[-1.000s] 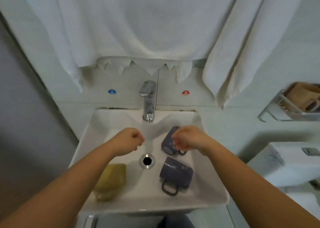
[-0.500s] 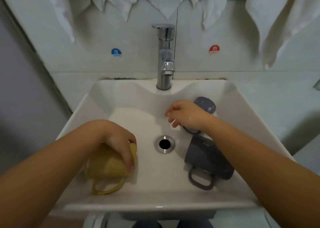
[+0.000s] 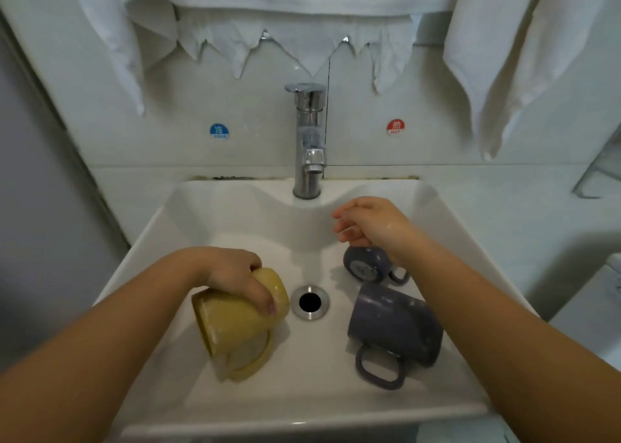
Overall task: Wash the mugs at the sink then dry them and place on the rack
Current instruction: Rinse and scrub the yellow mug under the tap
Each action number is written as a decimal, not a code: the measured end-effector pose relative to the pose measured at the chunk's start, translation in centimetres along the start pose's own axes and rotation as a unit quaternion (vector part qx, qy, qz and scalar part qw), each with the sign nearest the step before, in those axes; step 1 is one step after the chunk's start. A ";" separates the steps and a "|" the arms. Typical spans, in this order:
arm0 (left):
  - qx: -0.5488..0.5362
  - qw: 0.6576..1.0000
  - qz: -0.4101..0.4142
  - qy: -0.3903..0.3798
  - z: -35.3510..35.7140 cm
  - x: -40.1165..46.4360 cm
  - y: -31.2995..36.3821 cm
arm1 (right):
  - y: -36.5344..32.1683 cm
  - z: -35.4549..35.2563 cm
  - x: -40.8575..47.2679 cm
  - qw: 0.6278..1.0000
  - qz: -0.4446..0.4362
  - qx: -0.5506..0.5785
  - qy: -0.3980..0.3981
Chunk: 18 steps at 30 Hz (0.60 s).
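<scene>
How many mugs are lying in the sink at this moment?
3. A yellow mug left of the drain, gripped by the left hand; a small purple mug under the right hand; a large purple mug nearer the front. None seem hidden.

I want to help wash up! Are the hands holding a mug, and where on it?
The left hand grips the yellow mug round its body near the base, not by the handle. The right hand hovers above a purple mug, holding nothing.
</scene>
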<state>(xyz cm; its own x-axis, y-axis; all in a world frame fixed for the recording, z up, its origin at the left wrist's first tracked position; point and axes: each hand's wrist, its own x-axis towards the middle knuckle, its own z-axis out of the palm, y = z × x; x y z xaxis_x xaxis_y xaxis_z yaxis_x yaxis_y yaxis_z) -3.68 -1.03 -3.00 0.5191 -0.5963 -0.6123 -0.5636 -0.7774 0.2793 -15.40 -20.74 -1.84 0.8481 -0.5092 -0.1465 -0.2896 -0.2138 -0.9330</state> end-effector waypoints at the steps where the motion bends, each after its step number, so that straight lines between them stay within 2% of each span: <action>1: -0.068 0.998 0.015 -0.005 -0.1 0.0 0.0 | -0.4 -0.2 0.0 1.000 -0.001 0.007 0.003; 3: -0.247 0.968 0.041 -0.016 -0.5 -0.2 0.2 | -1.5 -0.6 -0.1 1.000 -0.013 0.012 0.012; 5: -0.397 0.916 0.048 -0.016 -0.9 -0.2 0.4 | -3.1 -0.8 0.1 0.999 -0.034 0.019 0.030; 8: -0.548 0.835 0.049 0.012 -1.1 -0.3 1.8 | -6.4 -0.7 0.8 0.993 -0.075 0.050 0.078; 12: -0.656 0.751 0.054 0.043 -0.5 -0.7 4.3 | -10.4 -0.5 1.5 0.981 -0.160 0.047 0.105; 15: -0.713 0.697 0.059 0.048 -0.1 -0.4 5.3 | -12.1 -0.2 1.7 0.970 -0.233 -0.028 0.066; 18: -0.746 0.660 0.051 0.069 0.4 0.3 5.5 | -13.2 0.7 2.9 0.953 -0.264 -0.143 0.046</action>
<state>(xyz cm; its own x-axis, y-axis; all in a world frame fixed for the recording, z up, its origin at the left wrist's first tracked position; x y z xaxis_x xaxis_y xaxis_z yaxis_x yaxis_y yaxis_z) -6.90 -5.37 -1.99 0.6395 -0.5934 -0.4888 0.6068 -0.0009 0.7949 -8.79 -18.77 9.79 0.8708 -0.3357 0.3591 0.0460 -0.6716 -0.7394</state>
